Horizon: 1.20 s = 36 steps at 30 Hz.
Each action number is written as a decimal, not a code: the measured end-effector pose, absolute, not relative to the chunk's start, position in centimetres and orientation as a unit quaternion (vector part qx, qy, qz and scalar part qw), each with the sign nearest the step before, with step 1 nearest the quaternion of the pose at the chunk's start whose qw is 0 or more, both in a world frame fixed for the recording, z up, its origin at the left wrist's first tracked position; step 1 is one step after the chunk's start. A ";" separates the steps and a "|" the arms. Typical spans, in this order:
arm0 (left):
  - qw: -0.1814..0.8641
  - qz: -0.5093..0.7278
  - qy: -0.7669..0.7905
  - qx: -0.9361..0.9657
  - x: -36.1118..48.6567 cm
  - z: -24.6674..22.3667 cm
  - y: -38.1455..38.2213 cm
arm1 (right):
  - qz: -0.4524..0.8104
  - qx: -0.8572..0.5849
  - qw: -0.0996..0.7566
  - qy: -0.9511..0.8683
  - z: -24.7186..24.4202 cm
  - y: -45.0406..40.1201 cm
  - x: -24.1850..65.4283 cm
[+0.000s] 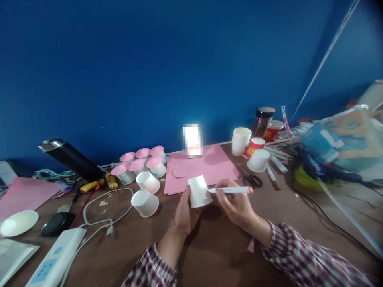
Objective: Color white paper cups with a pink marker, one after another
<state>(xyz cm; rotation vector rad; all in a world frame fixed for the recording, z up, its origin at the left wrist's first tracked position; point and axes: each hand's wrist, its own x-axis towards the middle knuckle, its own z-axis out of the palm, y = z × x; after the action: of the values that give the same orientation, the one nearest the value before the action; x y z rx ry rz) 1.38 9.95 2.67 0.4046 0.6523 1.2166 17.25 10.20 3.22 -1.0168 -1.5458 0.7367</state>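
Observation:
A white paper cup (200, 192) is held by my left hand (184, 213), whose fingers wrap round its left side and underside. My right hand (237, 205) grips a white marker (235, 190) with a reddish end pointing right; the tip meets or nearly meets the cup's right side. Behind the cup lie pink paper sheets (206, 165) with a pink paper disc (180, 171) on them. Two white cups, one (145, 203) in front of the other (147, 182), stand left of my left hand.
Several cups with pink tops (137, 165) stand at the back left, beside a black bottle (73, 158). A power strip (55, 259) and cables lie front left. Scissors (253, 179), white cups (258, 160), red cups and a glue gun (326, 171) are on the right.

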 end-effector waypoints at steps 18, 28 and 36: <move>0.757 0.554 0.298 0.175 1.2 2.3 9.9 | 0.353 -0.415 0.534 -0.646 3.8 9.9 17.2; 0.751 0.560 0.301 0.179 1.3 2.6 9.9 | 0.357 -0.403 0.522 -0.661 4.5 9.8 17.0; 0.750 0.552 0.316 0.181 1.2 2.3 10.0 | 0.388 -0.400 0.493 -0.668 4.7 9.7 17.1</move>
<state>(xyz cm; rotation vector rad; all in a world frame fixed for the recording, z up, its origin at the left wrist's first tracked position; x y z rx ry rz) 1.23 9.98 2.34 0.3960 0.6913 1.2059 17.11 9.74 4.69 -0.9700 -1.6198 0.9413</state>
